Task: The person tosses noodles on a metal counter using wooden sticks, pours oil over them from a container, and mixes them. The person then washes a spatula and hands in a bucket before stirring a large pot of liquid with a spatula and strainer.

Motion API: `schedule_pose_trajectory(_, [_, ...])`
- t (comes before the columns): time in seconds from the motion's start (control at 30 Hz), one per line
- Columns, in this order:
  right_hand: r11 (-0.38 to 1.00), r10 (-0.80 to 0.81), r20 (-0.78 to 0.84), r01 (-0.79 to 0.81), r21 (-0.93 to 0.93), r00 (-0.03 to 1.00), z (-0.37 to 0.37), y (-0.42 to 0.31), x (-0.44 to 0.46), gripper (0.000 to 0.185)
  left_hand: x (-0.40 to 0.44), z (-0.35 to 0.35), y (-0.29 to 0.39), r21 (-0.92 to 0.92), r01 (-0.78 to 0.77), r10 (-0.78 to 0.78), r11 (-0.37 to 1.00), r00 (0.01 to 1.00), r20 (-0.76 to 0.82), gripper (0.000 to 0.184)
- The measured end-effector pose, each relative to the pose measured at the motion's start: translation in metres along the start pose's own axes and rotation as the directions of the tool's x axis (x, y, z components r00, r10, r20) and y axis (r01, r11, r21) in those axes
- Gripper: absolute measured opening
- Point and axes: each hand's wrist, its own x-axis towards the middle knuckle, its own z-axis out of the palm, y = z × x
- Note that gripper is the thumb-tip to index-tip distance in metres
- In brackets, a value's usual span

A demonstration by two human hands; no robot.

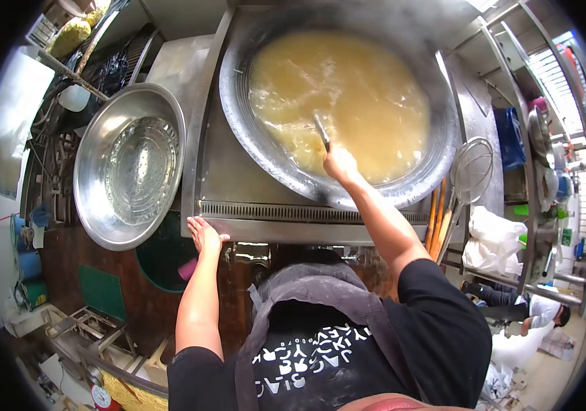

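A large round wok [245, 130] full of cloudy yellowish liquid [375, 89] is set into a steel stove top. Over the liquid, my right hand [340, 163] is closed round the handle of a metal utensil [321, 131], whose far end is in the liquid. My left hand [206, 237] rests on the front left corner of the stove's steel edge [272, 231], fingers spread and holding nothing. Left of the stove stands a wide metal basin [94, 185] with a perforated-looking bottom.
A wire strainer [472, 171] and wooden handles [437, 219] lean at the stove's right side. White plastic bags [493, 241] hang near a metal shelf rack. Another person [543, 309] is at the far right. A green bin stands below the basin.
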Motion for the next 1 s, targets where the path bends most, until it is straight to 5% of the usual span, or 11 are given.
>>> schedule_pose_trajectory(0.3, [0.993, 0.108, -0.113, -0.102, 0.054, 0.988, -0.053, -0.005, 0.181, 0.027, -0.004, -0.009, 0.008, -0.002, 0.029, -0.029, 1.0, 0.999, 0.031, 0.13])
schedule_pose_trajectory(0.4, [0.974, 0.093, -0.102, -0.069, 0.217, 0.99, -0.084, 0.021, 0.209, 0.028, -0.003, -0.005, 0.003, -0.004, 0.005, -0.005, 1.0, 1.0, 0.018, 0.13])
schedule_pose_trajectory(0.43, [0.871, 0.208, 0.048, -0.208, 0.446, 0.977, -0.11, 0.021, 0.193, 0.03, -0.003, -0.004, 0.002, -0.011, -0.001, 0.001, 1.0, 1.0, 0.009, 0.13])
schedule_pose_trajectory(0.5, [0.641, 0.112, 0.096, -0.146, 0.754, 0.989, -0.136, 0.04, 0.169, 0.034, -0.005, -0.001, 0.0, -0.024, -0.011, 0.011, 1.0, 1.0, 0.003, 0.13])
schedule_pose_trajectory(0.7, [0.046, -0.055, 0.072, -0.069, 0.997, 0.996, -0.128, 0.074, -0.025, 0.017, -0.01, -0.007, 0.0, -0.068, -0.013, 0.012, 0.998, 1.0, -0.015, 0.128])
schedule_pose_trajectory(0.73, [0.151, -0.06, 0.214, -0.203, 0.967, 0.975, -0.121, 0.077, -0.056, 0.016, -0.013, -0.007, 0.001, -0.067, -0.015, 0.013, 0.998, 1.0, -0.026, 0.127])
schedule_pose_trajectory(0.77, [0.325, 0.119, 0.205, -0.233, 0.917, 0.971, -0.102, 0.078, -0.074, 0.016, -0.02, -0.007, -0.001, -0.063, -0.014, 0.012, 0.998, 0.999, -0.032, 0.125])
schedule_pose_trajectory(0.83, [0.55, 0.139, 0.112, -0.171, 0.817, 0.984, -0.088, 0.078, -0.105, 0.018, -0.041, -0.01, 0.007, -0.04, -0.005, 0.002, 0.999, 0.995, -0.096, 0.119])
schedule_pose_trajectory(0.97, [0.015, 0.044, 0.294, -0.295, 0.956, 0.955, -0.086, 0.089, -0.164, 0.016, -0.084, 0.025, 0.022, -0.121, -0.259, 0.203, 0.958, 0.916, -0.347, 0.101])
schedule_pose_trajectory(1.0, [0.185, 0.074, 0.249, -0.259, 0.948, 0.966, -0.08, 0.094, -0.178, 0.014, -0.093, 0.029, 0.027, -0.17, -0.333, 0.253, 0.928, 0.895, -0.368, 0.098])
